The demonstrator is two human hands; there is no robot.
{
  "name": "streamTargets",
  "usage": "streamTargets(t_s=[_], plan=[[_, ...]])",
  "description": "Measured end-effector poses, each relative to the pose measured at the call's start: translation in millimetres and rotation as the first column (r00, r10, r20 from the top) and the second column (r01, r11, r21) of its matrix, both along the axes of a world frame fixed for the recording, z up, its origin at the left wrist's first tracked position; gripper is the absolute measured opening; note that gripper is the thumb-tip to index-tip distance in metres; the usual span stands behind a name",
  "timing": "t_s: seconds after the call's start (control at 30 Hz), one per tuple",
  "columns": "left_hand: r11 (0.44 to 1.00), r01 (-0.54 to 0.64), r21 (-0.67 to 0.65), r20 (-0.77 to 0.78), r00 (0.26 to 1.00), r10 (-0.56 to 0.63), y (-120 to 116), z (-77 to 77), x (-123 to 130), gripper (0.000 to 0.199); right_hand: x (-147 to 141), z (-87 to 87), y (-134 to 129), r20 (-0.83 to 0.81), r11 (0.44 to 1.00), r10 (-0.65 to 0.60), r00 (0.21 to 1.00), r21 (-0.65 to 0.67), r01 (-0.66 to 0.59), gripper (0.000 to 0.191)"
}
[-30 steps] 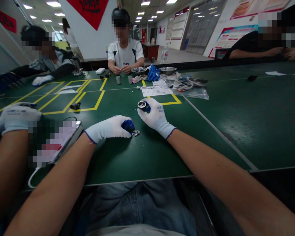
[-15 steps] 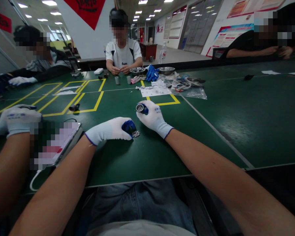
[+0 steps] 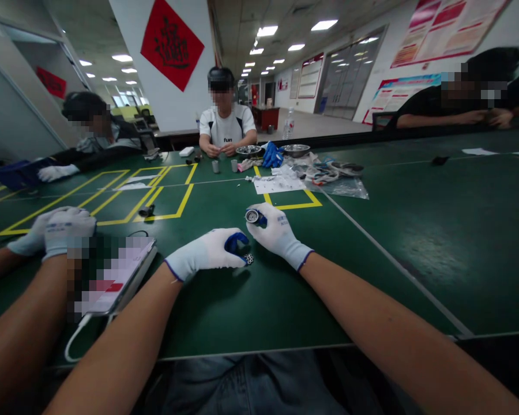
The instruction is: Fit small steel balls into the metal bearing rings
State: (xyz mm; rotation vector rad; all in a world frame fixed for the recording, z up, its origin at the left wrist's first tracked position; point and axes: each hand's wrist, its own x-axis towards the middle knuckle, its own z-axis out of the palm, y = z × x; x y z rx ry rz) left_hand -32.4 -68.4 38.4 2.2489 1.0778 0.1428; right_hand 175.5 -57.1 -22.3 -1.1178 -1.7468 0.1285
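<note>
My right hand, in a white glove with blue on the fingers, is closed around a small round metal cup-like part. Its ringed open end faces me, and the glove hides the rest. Left of it and nearer to me, my left hand wears a matching glove. Its thumb and fingers are spread apart with nothing visible gripped between them. Right at the left thumb tip lies a small cluster of metal rings on the green table; the thumb partly covers it.
A phone-like device with a white cable lies beside my left forearm. Another person's gloved hands rest at far left. A dark fitting lies by yellow tape. Farther back are papers, blue gloves and metal bowls.
My view has tilted up, so everything sits lower in the picture. My left fingers have spread wider beside the rings. My right hand keeps hold of the metal part.
</note>
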Motion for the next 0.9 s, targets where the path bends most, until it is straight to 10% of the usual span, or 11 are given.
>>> streamTargets(t_s=[0.27, 0.9], plan=[[0.947, 0.098, 0.307, -0.161, 0.986, -0.05, -19, -3.1, 19, 0.06, 0, -2.1, -2, -0.013, 1.0, 0.014, 1.0, 0.025, -0.014, 0.019], [0.913, 0.257, 0.317, -0.066, 0.966, -0.249, -12, -16.2, 16, 0.034, -1, -3.3, -2, -0.017, 1.0, -0.005, 1.0, 0.001, 0.005, 0.021]])
